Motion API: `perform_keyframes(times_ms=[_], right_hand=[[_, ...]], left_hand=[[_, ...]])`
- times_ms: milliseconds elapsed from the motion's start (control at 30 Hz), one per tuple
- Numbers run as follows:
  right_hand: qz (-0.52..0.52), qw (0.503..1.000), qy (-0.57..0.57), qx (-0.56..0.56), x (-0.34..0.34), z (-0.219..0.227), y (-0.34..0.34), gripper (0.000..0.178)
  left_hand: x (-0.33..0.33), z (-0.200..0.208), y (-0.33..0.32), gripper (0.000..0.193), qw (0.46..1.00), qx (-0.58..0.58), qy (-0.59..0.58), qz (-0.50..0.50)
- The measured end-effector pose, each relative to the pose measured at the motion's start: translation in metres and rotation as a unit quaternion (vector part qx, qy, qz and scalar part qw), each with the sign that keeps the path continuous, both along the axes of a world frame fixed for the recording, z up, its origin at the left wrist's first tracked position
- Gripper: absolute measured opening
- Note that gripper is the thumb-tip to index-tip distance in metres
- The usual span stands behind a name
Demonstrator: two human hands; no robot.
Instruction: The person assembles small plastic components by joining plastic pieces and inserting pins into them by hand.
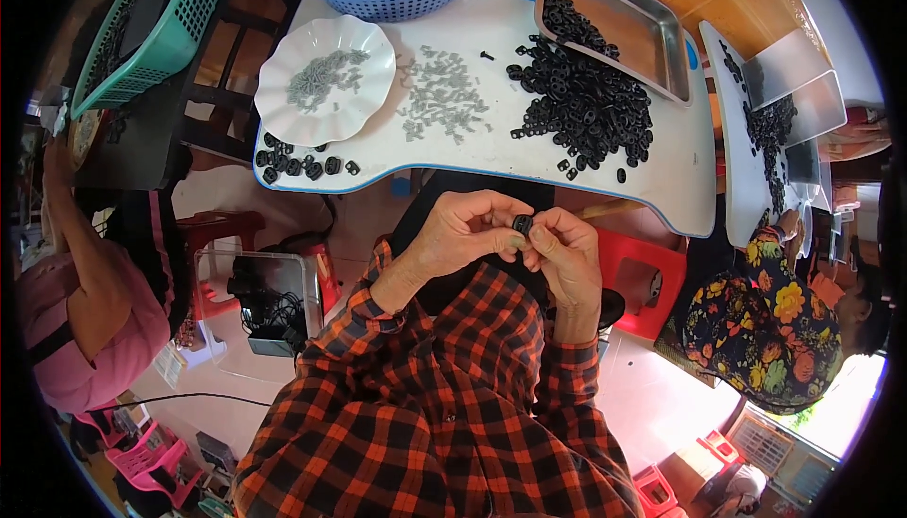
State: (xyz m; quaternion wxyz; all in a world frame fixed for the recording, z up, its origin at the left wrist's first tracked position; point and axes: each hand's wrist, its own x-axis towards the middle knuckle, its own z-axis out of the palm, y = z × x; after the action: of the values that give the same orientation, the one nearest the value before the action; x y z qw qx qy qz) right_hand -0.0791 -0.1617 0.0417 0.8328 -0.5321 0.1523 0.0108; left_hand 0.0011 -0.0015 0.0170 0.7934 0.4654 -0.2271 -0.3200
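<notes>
In front of my chest, just off the table's near edge, a small black cord lock (522, 224) is pinched between both hands. My left hand (465, 232) is closed on its left side with thumb and fingertips. My right hand (568, 255) grips it from the right, fingers curled. The cord lock's inner side is hidden by the fingers. On the white table, a heap of flat black two-hole pieces (590, 107) lies to the right. Small grey springs (444, 93) are scattered mid-table. More lie on a scalloped white plate (370, 44). Several chunkier black cord locks (293, 167) sit below it.
A blue basket (397, 6) of black pieces stands at the back; a metal tray (682, 79) rests at the far right. One person (113, 320) sits at left beside a green basket (179, 41), another (775, 315) at right. A red stool (642, 277) stands nearby.
</notes>
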Motion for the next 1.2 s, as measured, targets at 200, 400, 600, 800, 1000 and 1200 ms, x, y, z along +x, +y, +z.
perform_keyframes(times_ms=[200,400,600,800,1000,1200], right_hand=[[-0.004,1.0,0.0,-0.008,-0.003,0.0,-0.002,0.013],[-0.005,1.0,-0.001,-0.006,-0.008,-0.003,-0.004,0.011],[-0.009,1.0,-0.023,-0.002,-0.011,0.001,0.004,0.013],[-0.019,0.993,-0.045,-0.107,-0.017,0.01,0.011,0.015],[-0.037,0.95,-0.059,-0.304,-0.022,0.012,0.023,0.01],[-0.042,0.939,-0.075,-0.333,-0.025,0.012,0.029,0.01]], left_hand=[[-0.003,0.001,-0.003,0.027,1.0,-0.005,-0.019,0.0],[-0.003,0.004,-0.004,0.026,0.997,0.013,-0.069,-0.013],[-0.008,0.005,-0.002,0.026,1.0,-0.013,-0.006,-0.009],[-0.011,0.009,0.001,0.026,1.0,-0.006,-0.022,0.004],[-0.014,0.008,0.003,0.025,0.998,0.037,-0.051,0.004],[-0.017,0.014,0.005,0.024,0.999,0.026,-0.02,-0.008]])
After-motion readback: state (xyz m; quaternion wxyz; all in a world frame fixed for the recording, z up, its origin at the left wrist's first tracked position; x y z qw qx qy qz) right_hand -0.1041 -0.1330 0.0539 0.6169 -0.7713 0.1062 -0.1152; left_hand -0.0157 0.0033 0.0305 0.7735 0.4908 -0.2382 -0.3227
